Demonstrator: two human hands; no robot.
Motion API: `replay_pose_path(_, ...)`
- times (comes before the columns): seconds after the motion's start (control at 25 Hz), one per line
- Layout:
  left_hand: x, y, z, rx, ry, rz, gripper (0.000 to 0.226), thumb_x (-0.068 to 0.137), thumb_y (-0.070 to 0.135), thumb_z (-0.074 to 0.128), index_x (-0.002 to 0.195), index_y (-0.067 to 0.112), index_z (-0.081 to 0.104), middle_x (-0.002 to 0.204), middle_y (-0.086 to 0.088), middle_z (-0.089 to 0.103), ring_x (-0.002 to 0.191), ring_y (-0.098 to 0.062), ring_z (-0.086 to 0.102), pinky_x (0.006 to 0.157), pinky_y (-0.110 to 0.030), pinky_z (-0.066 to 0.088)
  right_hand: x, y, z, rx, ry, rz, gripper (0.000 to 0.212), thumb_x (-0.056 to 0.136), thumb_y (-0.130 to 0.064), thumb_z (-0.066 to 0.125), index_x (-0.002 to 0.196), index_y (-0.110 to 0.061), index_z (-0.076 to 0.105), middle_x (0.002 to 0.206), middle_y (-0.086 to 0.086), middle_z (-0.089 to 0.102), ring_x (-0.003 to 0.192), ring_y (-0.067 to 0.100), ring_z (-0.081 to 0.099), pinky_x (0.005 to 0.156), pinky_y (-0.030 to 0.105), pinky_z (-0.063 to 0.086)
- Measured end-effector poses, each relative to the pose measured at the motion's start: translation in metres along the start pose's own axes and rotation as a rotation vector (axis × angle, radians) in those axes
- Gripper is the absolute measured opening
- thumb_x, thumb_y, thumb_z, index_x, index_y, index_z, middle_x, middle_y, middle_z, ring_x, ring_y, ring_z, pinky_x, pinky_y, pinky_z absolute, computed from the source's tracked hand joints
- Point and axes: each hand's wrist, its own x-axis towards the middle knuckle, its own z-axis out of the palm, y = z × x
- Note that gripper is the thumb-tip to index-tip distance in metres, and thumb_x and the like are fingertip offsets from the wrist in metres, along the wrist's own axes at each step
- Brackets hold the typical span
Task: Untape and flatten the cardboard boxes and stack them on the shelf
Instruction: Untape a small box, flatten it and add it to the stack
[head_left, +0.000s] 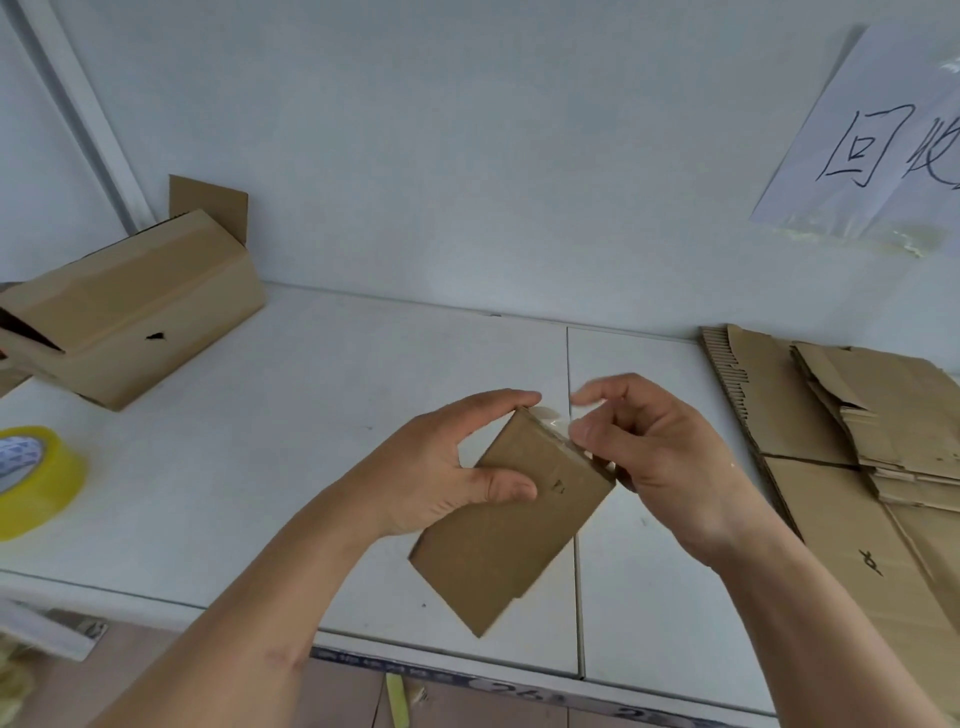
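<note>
A small brown cardboard box (511, 525) is held tilted above the white shelf surface (311, 441). My left hand (441, 467) grips its upper left side, thumb on the front face and fingers behind the top corner. My right hand (644, 457) is at the box's top right edge, where its thumb and fingers pinch a strip of clear tape (558, 422) that lifts off the edge. A stack of flattened cardboard (852, 447) lies at the right. A larger, partly open box (135, 312) lies on its side at the back left.
A roll of yellow tape (36, 483) sits at the left edge. A paper sign (878, 140) with handwriting is taped to the back wall. The shelf's front edge (467, 660) runs below the hands, with floor beyond it.
</note>
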Motion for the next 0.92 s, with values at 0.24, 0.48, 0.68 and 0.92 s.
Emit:
replay_pose_path(0.24, -0.018, -0.018, 0.007, 0.009, 0.025, -0.022, 0.063, 0.091, 0.011, 0.062, 0.122, 0.064, 0.044, 0.121, 0.029, 0.056, 0.112, 0.001, 0.054, 0.095, -0.022, 0.047, -0.009, 0.018, 0.028, 0.175, -0.091, 0.100, 0.018, 0.093, 0.002, 0.057, 0.091, -0.011, 0.069, 0.063, 0.005, 0.060, 0.054, 0.016, 0.057, 0.049, 0.024, 0.042)
replay_pose_path(0.48, -0.013, -0.016, 0.029, -0.255, 0.355, -0.078, 0.035, 0.096, 0.058, 0.032, 0.111, 0.042, 0.060, 0.105, 0.027, 0.062, 0.102, 0.008, 0.055, 0.085, -0.010, 0.041, -0.001, 0.022, 0.046, -0.169, -0.007, 0.030, 0.019, 0.097, -0.015, 0.054, 0.091, -0.025, 0.070, 0.071, -0.003, 0.067, 0.059, 0.008, 0.059, 0.061, 0.021, 0.051)
replay_pose_path(0.68, 0.010, -0.032, 0.046, -0.300, 0.488, -0.109, 0.020, 0.099, 0.042, 0.044, 0.103, 0.031, 0.060, 0.097, 0.018, 0.065, 0.092, -0.001, 0.059, 0.076, -0.013, 0.045, 0.012, 0.044, 0.053, -0.435, -0.020, -0.139, 0.021, 0.098, -0.019, 0.053, 0.083, -0.025, 0.066, 0.083, -0.006, 0.060, 0.079, 0.006, 0.056, 0.067, 0.014, 0.042)
replay_pose_path(0.92, 0.023, -0.040, 0.036, -0.308, 0.465, -0.115, 0.018, 0.101, 0.041, 0.045, 0.101, 0.032, 0.061, 0.097, 0.016, 0.065, 0.095, -0.005, 0.060, 0.082, -0.020, 0.047, 0.022, 0.057, 0.052, -0.612, -0.032, -0.308, 0.013, 0.095, -0.033, 0.059, 0.102, -0.027, 0.068, 0.093, -0.017, 0.052, 0.084, 0.001, 0.054, 0.069, 0.010, 0.040)
